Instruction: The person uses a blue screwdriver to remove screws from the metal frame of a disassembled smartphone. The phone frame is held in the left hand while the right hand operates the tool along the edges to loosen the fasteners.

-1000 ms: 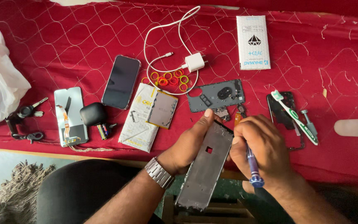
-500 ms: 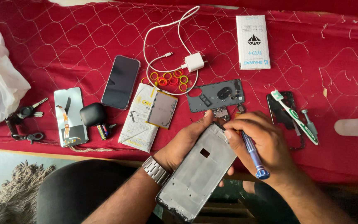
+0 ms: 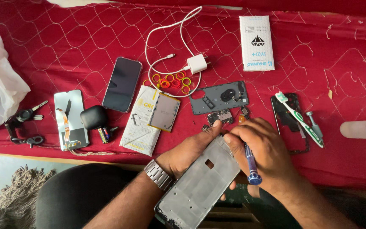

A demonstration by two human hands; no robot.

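Left hand grips the grey metal phone frame from beneath, above the lap. Right hand pinches a blue screwdriver against it. Beyond: dark plastic back cover, white rectangular box, 1 green-white toothbrush.

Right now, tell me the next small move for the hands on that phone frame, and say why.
Probably ease the blue screwdriver tip down to the top edge of the phone frame. The right hand pinches the tool right at that edge, while the left hand props the frame tilted from behind.
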